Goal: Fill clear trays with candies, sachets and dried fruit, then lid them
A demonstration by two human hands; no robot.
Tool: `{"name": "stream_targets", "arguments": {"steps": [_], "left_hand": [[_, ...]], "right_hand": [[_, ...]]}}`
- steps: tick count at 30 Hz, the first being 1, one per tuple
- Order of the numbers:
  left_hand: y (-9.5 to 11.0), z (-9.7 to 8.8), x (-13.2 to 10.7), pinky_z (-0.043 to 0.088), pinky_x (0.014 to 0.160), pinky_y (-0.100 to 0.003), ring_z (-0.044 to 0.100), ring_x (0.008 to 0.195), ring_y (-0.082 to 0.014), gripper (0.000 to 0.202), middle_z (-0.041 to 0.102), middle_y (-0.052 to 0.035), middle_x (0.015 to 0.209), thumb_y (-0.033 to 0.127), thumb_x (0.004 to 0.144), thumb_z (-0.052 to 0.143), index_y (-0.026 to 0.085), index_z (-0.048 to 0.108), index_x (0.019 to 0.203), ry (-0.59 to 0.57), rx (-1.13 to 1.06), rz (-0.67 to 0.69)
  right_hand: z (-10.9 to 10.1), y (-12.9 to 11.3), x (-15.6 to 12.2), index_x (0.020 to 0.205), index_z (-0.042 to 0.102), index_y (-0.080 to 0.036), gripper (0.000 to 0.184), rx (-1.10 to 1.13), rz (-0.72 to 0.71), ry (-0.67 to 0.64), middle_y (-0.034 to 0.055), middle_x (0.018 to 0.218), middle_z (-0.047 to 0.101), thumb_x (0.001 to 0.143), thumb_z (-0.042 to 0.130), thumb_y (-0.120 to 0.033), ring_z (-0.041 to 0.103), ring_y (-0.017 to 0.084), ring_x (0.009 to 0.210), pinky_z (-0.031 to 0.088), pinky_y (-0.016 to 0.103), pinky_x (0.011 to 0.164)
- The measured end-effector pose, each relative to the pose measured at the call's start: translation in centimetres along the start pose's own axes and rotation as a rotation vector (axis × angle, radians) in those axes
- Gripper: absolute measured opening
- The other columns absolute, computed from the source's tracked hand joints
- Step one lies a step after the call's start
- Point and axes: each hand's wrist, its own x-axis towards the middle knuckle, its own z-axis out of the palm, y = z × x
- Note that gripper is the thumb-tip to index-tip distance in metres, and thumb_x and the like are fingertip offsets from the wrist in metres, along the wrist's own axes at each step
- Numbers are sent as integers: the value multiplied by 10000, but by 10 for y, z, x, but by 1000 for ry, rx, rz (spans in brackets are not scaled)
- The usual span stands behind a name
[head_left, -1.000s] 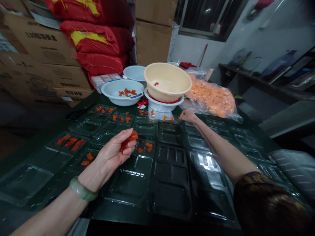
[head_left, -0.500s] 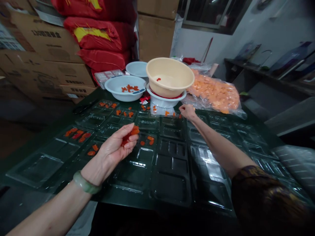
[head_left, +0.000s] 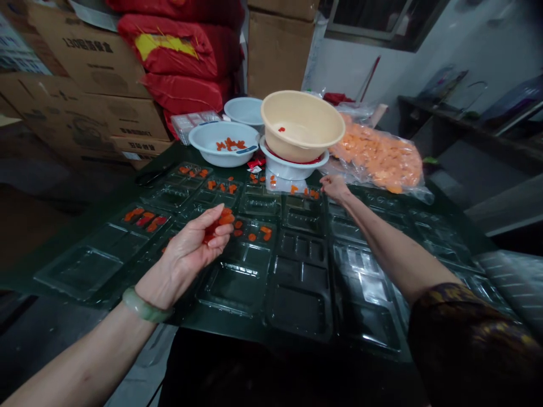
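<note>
My left hand (head_left: 197,237), with a green bangle on the wrist, is closed around a small pile of orange carrot slices (head_left: 226,216) above the trays. Stretched far forward, my right hand (head_left: 336,188) has its fingers pinched together at the back row; whatever they hold is too small to make out. Just left of those fingertips, carrot slices (head_left: 313,194) lie in the top compartments of a clear plastic tray (head_left: 303,220). Several other trays also hold slices, among them the carrot slices (head_left: 145,219) at the left and the carrot slices (head_left: 266,232) near my left hand.
Behind the trays stand a blue basin (head_left: 203,148) with carrot slices and a cream basin (head_left: 303,121) stacked on a white basin (head_left: 292,168). A large clear bag of orange slices (head_left: 377,155) lies right of them. Red bundles (head_left: 186,53) and cardboard boxes (head_left: 93,68) rise behind.
The view has shifted, so the table appears slightly right and higher. An extra carrot slice shows beside my right fingertips in the back tray. My left hand still holds its pile.
</note>
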Motion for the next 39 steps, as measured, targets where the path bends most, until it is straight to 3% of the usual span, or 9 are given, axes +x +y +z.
{"name": "stream_targets", "arguments": {"steps": [5, 11, 15, 19, 22, 27, 30, 34, 39], "left_hand": [[-1, -6, -8, 235, 277, -121, 325, 374, -37, 157, 370, 29, 559, 133, 846, 509, 144, 489, 690, -45, -12, 2], [-9, -6, -19, 235, 285, -118, 344, 387, -40, 191, 340, 36, 548, 122, 857, 486, 149, 460, 670, -26, 13, -4], [-11, -11, -30, 277, 308, -118, 379, 413, -43, 136, 384, 21, 571, 120, 861, 482, 142, 497, 727, -47, -20, 21], [-11, -23, -47, 262, 303, -111, 385, 423, -40, 141, 438, -3, 606, 120, 876, 439, 134, 512, 757, -35, -64, 81], [-18, -31, -54, 218, 285, -113, 362, 408, -37, 166, 436, 0, 603, 111, 866, 449, 142, 493, 709, 17, -34, 96], [-38, -31, -51, 249, 303, -117, 388, 427, -46, 145, 418, 22, 609, 79, 788, 567, 153, 484, 695, -50, 13, 100], [-48, -24, -48, 252, 313, -121, 393, 434, -48, 132, 408, 27, 610, 77, 787, 568, 149, 490, 709, -65, 4, 71], [-54, -20, -47, 257, 324, -123, 403, 444, -46, 128, 432, 19, 630, 90, 792, 573, 146, 490, 713, -61, -2, 57], [-58, -13, -40, 225, 314, -121, 397, 425, -42, 161, 399, 41, 597, 101, 755, 628, 151, 481, 710, -84, -15, 27]], "right_hand": [[3, -18, -34, 690, 592, -133, 68, 45, -35, -91, -10, 571, 526, 754, 573, -144, 418, 69, 504, 313, 193, 468], [-5, -37, -84, 604, 546, -139, 135, 195, -123, -271, -49, 507, 440, 671, 658, -105, 353, 46, 469, 262, 197, 455], [-14, -55, -105, 665, 506, -168, 204, 556, 78, -332, -19, 574, 458, 857, 486, -236, 269, 43, 424, 193, 205, 412], [-17, -67, -139, 696, 500, -174, 292, 709, 268, -428, 49, 640, 516, 911, 309, -217, 351, 72, 454, 242, 209, 408], [-6, -69, -169, 750, 535, -164, 125, 622, 253, -534, 43, 681, 557, 795, 442, -94, 375, 74, 460, 242, 207, 402], [25, -72, -179, 702, 550, -156, 168, 249, -161, -344, -14, 601, 496, 751, 458, -25, 414, 73, 512, 308, 180, 463], [36, -75, -169, 686, 542, -146, 225, 251, -193, -323, 6, 664, 541, 733, 401, 24, 498, 86, 606, 380, 175, 546], [29, -65, -163, 773, 548, -140, 240, 323, -132, -196, 24, 718, 587, 753, 364, 13, 528, 87, 619, 418, 188, 599], [11, -35, -172, 904, 593, -170, 134, -135, -289, -180, 21, 727, 631, 773, 569, -181, 550, 136, 625, 404, 239, 610]]}}
